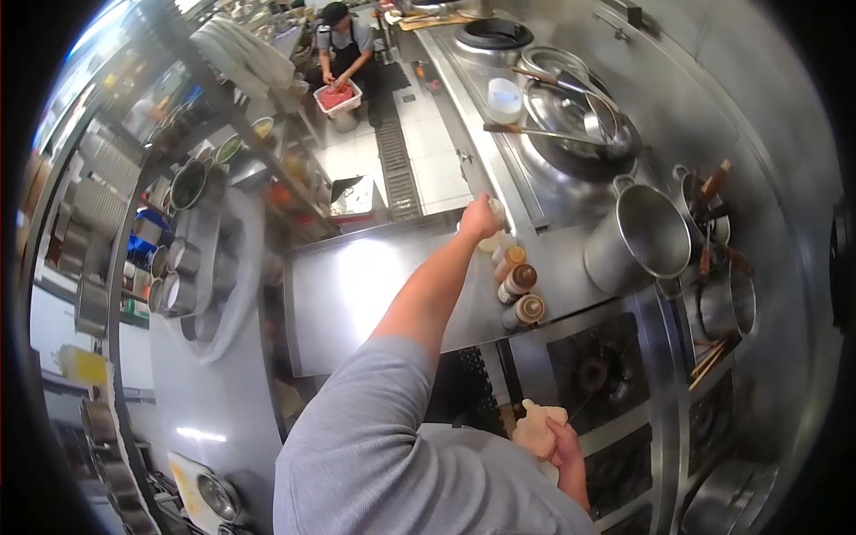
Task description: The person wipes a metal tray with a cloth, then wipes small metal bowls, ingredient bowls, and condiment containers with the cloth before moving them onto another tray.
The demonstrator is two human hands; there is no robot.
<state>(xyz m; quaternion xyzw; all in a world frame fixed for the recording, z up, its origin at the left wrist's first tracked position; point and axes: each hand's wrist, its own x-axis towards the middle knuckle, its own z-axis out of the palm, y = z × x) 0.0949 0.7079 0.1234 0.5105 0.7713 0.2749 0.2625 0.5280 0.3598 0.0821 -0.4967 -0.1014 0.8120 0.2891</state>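
Note:
My left hand (481, 220) is stretched far out over the steel counter (312, 312). Its fingers are closed around something whitish, mostly hidden by the hand. Just below it, a row of squeeze bottles (517, 283) with brown and pale contents stands along the counter. Lower down on the right, my right hand (563, 443) is closed on a crumpled cream-coloured cloth (537, 430), held near my body beside a stove burner (590, 370).
A large steel pot (655, 232) stands right of the bottles. Woks (580, 134) with ladles lie behind it. Shelving with pans (187, 254) lines the left. Farther back, a person (343, 49) works over a white tub (339, 98) of red meat.

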